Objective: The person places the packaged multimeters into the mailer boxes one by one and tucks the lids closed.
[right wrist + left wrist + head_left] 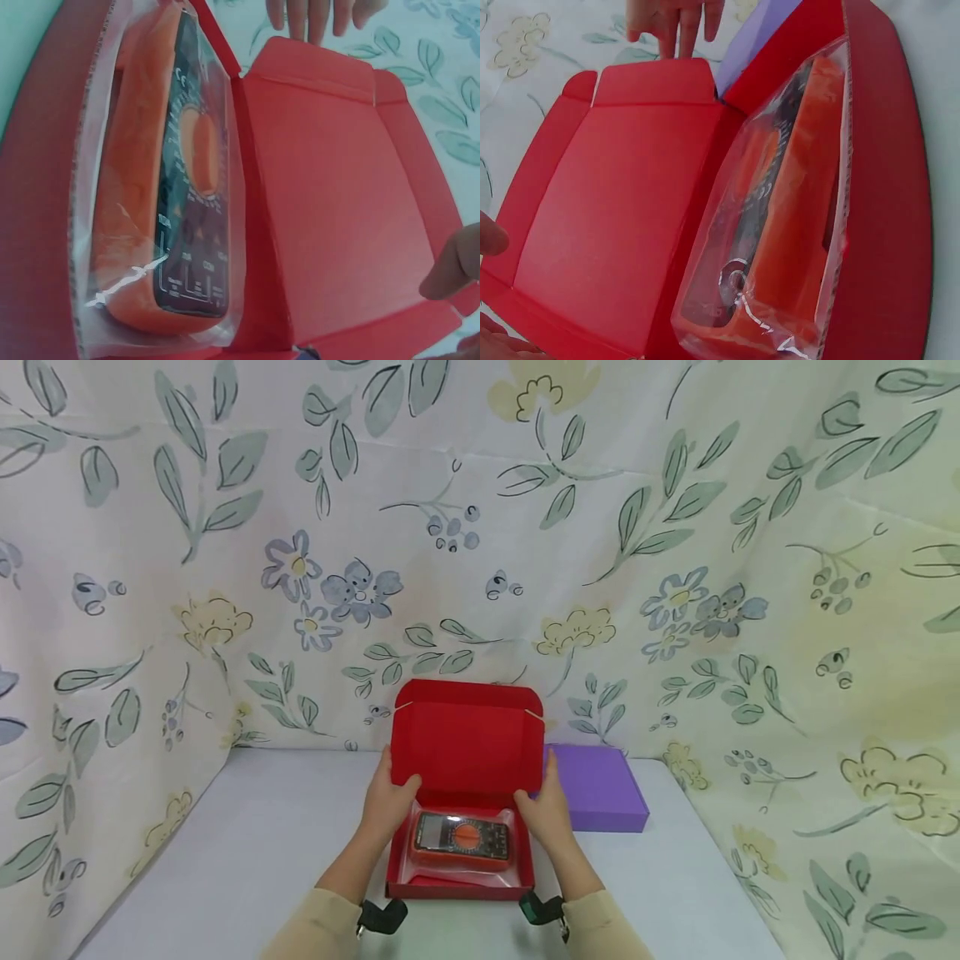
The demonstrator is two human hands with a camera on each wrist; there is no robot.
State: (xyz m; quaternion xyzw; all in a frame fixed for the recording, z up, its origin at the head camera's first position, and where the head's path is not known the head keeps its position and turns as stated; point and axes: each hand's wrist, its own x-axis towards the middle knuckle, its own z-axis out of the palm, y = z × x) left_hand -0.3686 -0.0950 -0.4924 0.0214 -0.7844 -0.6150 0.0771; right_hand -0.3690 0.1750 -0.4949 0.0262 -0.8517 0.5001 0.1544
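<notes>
A red cardboard box (397,891) stands with its lid (465,739) raised, side flaps angled in. Inside lies an orange and black multimeter (462,841) in a clear plastic bag (238,292), its dial and port labels showing. My left hand (388,797) is at the lid's left side, thumb overlapping its lower corner in the head view. The right hand (546,810) mirrors it on the other side. In each wrist view, the opposite hand's fingers look straight and spread at the edge of a lid flap; the near thumb is held apart from the fingers.
A purple box (596,789) lies on the white table (277,827) behind the right hand. Floral cloth (465,568) hangs behind the table's far edge and along its sides. A small dark device (382,917) is strapped at each wrist.
</notes>
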